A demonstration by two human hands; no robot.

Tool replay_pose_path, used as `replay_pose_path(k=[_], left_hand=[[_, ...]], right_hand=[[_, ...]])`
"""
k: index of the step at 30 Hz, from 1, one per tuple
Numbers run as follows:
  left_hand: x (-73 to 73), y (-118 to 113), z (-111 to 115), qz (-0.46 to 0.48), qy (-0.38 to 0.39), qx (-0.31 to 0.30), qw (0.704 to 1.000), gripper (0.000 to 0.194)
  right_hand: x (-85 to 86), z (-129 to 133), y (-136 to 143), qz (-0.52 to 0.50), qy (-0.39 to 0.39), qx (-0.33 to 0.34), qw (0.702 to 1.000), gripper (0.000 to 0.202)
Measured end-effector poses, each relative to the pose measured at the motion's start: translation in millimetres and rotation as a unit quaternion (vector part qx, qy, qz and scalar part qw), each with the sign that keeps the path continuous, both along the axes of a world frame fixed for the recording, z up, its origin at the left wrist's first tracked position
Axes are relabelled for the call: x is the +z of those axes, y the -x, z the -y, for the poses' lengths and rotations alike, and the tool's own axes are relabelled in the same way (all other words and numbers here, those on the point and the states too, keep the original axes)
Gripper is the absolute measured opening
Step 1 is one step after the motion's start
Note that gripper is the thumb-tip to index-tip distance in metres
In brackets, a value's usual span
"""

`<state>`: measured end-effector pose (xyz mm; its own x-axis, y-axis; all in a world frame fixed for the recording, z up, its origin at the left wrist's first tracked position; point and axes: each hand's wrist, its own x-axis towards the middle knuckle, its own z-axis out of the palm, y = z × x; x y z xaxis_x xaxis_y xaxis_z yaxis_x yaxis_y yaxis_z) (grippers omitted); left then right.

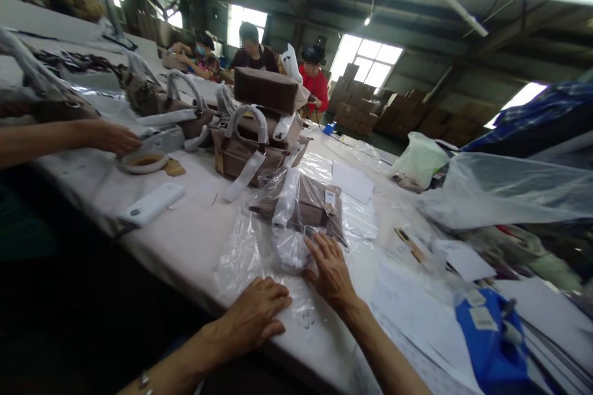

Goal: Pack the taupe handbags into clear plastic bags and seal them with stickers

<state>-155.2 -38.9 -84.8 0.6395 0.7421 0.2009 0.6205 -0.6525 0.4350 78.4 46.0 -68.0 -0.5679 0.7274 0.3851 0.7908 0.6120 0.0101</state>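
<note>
In the head view, my right hand [330, 271] is just below the frame's centre, fingers spread over the wrapped handle [288, 248] of a brown handbag [312, 200], not closed around it. That handbag lies under clear plastic [243, 253] at the middle of the frame. My left hand [254, 313], lower centre, rests by the plastic's near edge, fingers loosely bent; I cannot tell whether they pinch it. Left of centre lies a white device [155, 203]; above it, a co-worker's hand [113, 137] is near a dish [144, 162].
</note>
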Motion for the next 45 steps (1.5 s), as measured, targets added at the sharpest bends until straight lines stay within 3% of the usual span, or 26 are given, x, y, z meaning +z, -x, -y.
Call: replay_pose_path(k=[3, 5, 7, 10, 11, 15, 17, 21, 25, 29, 32, 35, 38, 40, 43, 45], left_hand=[[0.3, -12, -10, 0.0, -0.005, 0.016, 1.0, 0.038], [-0.8, -20, -19, 0.01, -0.011, 0.019, 1.0, 0.033], [-4.3, -25, -27, 0.026, -0.035, 0.015, 0.999, 0.031], [-12.9, -25, -31, 0.051, -0.111, 0.018, 0.992, 0.032], [-15.9, -24, -31, 0.057, -0.143, 0.019, 0.988, 0.034], [-22.4, -21, -29, 0.033, -0.257, 0.007, 0.966, 0.039], [-22.5, -23, -29, 0.008, -0.278, 0.012, 0.961, 0.035], [-21.8, -26, -30, -0.005, -0.259, 0.009, 0.966, 0.026], [-24.3, -27, -29, 0.026, -0.256, 0.008, 0.966, 0.022], [-27.6, -28, -29, 0.048, -0.272, 0.013, 0.961, 0.01], [-26.8, -27, -29, 0.057, -0.314, 0.014, 0.948, 0.011], [-23.5, -27, -29, 0.049, -0.345, 0.026, 0.937, 0.016], [-23.0, -28, -33, 0.013, -0.304, 0.068, 0.95, 0.037], [-25.8, -31, -38, -0.004, -0.254, 0.081, 0.964, 0.042], [-31.7, -35, -47, -0.027, -0.205, 0.081, 0.975, 0.043], [-34.1, -33, -48, -0.039, -0.214, 0.085, 0.972, 0.049]], right_hand=[[-3.9, 27, -26, -0.03, -0.001, -0.002, 1.0, 0.033], [-7.4, 37, -33, -0.036, -0.002, -0.01, 0.999, 0.023], [-10.2, 39, -32, -0.045, -0.011, -0.013, 0.999, 0.029], [-14.5, 30, -23, -0.077, -0.018, -0.027, 0.996, 0.061], [-16.3, 25, -20, -0.087, -0.016, -0.035, 0.995, 0.058], [-23.5, 9, -16, -0.1, -0.005, -0.037, 0.994, 0.017], [-24.3, 10, -19, -0.1, -0.004, -0.017, 0.995, 0.019], [-14.6, 25, -35, -0.089, 0.026, 0.036, 0.995, 0.02], [3.8, 35, -40, -0.089, 0.067, 0.047, 0.993, 0.015], [6.2, 32, -17, -0.098, 0.04, 0.064, 0.992, 0.051], [0.8, 23, 2, -0.143, 0.0, 0.075, 0.987, 0.018], [9.0, 17, 2, -0.188, -0.006, 0.059, 0.98, 0.017], [28.0, 19, -10, -0.197, 0.05, 0.073, 0.976, 0.016], [35.1, 24, -16, -0.143, 0.124, 0.09, 0.978, 0.016], [27.7, 29, -14, -0.052, 0.199, 0.082, 0.975, 0.019], [16.8, 28, -9, -0.034, 0.216, 0.072, 0.973, 0.019]])
